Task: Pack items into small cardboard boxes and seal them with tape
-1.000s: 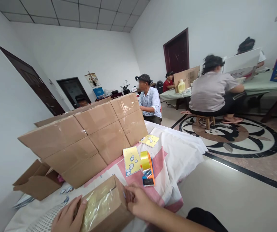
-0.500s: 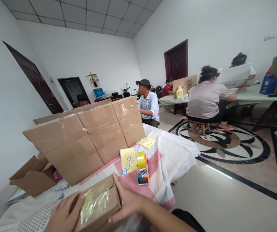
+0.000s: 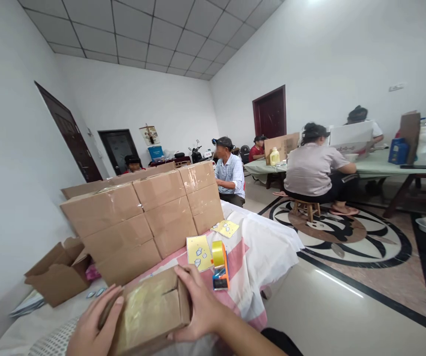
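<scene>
Between my two hands is a small brown cardboard box [image 3: 151, 309], its top covered with shiny clear tape. My left hand [image 3: 96, 321] grips its left side, thumb lying along the top edge. On the right end, my right hand [image 3: 198, 301] is wrapped round the corner, fingers over the upper edge and thumb low on the side. The box's underside is hidden. Just beyond my right hand a tape dispenser [image 3: 220, 267] with a yellow roll and an orange frame rests on the cloth. Beside it lies a yellow patterned card [image 3: 199, 252].
Stacked taped cartons [image 3: 142, 217] form a wall across the table. An open cardboard box [image 3: 57, 273] stands at the left. Another yellow card [image 3: 226, 228] lies near the stack on the pink and white cloth [image 3: 268, 242]. Several people sit farther off, one on a wooden stool [image 3: 308, 207].
The camera view has tilted upward a little, so the room sits lower in the picture. The box has turned slightly, showing more of its top, with both hands still on it.
</scene>
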Demonstrator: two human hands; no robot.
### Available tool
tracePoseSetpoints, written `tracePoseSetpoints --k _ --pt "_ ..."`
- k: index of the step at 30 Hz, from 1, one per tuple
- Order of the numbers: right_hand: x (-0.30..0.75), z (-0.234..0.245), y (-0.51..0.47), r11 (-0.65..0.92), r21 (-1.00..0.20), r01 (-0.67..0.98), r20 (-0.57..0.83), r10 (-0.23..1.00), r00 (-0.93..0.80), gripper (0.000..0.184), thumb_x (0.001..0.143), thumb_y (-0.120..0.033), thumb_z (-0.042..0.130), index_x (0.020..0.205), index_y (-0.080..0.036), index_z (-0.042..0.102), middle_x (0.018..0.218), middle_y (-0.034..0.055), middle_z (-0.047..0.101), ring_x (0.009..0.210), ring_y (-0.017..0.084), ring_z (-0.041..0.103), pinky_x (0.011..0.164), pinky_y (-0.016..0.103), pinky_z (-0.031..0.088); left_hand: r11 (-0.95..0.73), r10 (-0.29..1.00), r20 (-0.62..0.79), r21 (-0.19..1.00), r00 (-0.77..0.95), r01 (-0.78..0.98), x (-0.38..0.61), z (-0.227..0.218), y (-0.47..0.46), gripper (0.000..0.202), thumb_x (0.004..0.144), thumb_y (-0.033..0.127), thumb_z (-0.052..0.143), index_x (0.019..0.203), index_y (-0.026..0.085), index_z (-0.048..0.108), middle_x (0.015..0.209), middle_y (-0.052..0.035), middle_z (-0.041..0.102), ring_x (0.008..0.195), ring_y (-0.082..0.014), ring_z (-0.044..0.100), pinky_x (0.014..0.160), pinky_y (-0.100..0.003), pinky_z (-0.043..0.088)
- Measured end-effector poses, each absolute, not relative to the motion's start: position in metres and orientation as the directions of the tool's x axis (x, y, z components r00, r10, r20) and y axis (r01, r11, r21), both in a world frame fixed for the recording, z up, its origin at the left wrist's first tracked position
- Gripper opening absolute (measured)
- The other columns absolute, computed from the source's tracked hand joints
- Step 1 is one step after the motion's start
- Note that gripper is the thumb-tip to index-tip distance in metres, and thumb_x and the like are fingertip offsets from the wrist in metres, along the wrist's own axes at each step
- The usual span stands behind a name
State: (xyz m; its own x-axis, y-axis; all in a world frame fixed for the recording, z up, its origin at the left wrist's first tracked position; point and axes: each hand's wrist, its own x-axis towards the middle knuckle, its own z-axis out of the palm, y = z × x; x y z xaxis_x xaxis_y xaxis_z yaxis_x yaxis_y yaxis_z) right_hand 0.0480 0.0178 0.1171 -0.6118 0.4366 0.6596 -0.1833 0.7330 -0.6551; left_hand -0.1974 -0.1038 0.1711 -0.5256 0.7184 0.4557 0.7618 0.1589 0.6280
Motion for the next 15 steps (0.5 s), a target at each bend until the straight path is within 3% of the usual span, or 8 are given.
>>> tracePoseSetpoints --k 4,8,11,15 --pt "0.1 0.146 0.024 0.801 -0.59 -0.102 0.786 0.542 -0.298 0.126 0.056 -0.058 0.082 0.156 -0.023 0.015 0.152 0.0162 0.024 0.143 0.039 0.029 0.119 0.051 0.027 0.13 0.604 0.466 0.743 -0.647 0.657 -0.164 0.194 -0.111 0.057 0.089 0.062 0.042 0.136 0.032 0.055 0.145 0.0 0.055 0.13 -0.0301 0.054 0.113 -0.048 0.041" --pt "0.174 0.162 0.049 0.642 -0.746 0.175 0.665 0.725 0.179 0.111 0.076 -0.059 0.069 0.157 -0.023 0.001 0.154 0.0169 0.025 0.14 0.035 0.035 0.112 0.048 0.038 0.131 0.664 0.348 0.817 -0.662 0.561 -0.157 0.179 -0.092 0.053 0.09 0.062 0.039 0.127 0.031 0.06 0.138 0.0008 0.061 0.127 -0.0284 0.057 0.104 -0.041 0.049" --pt "0.228 0.15 0.081 0.509 -0.783 0.358 0.621 0.682 0.388 0.114 0.073 -0.061 0.069 0.156 -0.018 0.004 0.149 0.0206 0.029 0.134 0.036 0.041 0.102 0.048 0.047 0.155 0.747 0.27 0.818 -0.607 0.554 -0.165 0.139 -0.058 0.05 0.088 0.06 0.042 0.113 0.024 0.065 0.126 -0.005 0.069 0.118 -0.0291 0.063 0.098 -0.039 0.052" --pt "0.271 0.114 0.129 0.298 -0.738 0.605 0.618 0.659 0.429 0.113 0.066 -0.064 0.072 0.154 -0.013 0.02 0.141 0.0229 0.033 0.137 0.041 0.033 0.111 0.053 0.036 0.262 0.849 0.138 0.729 -0.511 0.632 -0.155 0.079 -0.014 0.044 0.087 0.053 0.041 0.105 0.02 0.063 0.117 -0.0103 0.069 0.106 -0.028 0.066 0.089 -0.038 0.052"
